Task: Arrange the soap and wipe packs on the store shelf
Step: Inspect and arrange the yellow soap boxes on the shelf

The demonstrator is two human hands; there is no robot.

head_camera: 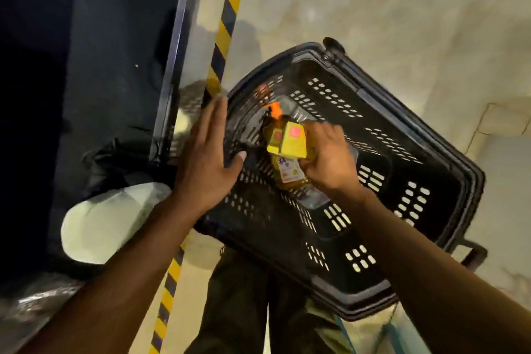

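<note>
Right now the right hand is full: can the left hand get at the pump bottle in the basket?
Probably yes. The left hand hovers open over the basket, beside the pump bottle, with nothing between; the right hand grips the yellow box over it.

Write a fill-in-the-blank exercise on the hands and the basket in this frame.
1. The right hand grips a ____ box.
2. The left hand, fingers straight, holds ____.
3. The bottle under the box has an ____ pump.
4. The perforated basket is ____.
Missing words: yellow; nothing; orange; black.
</note>
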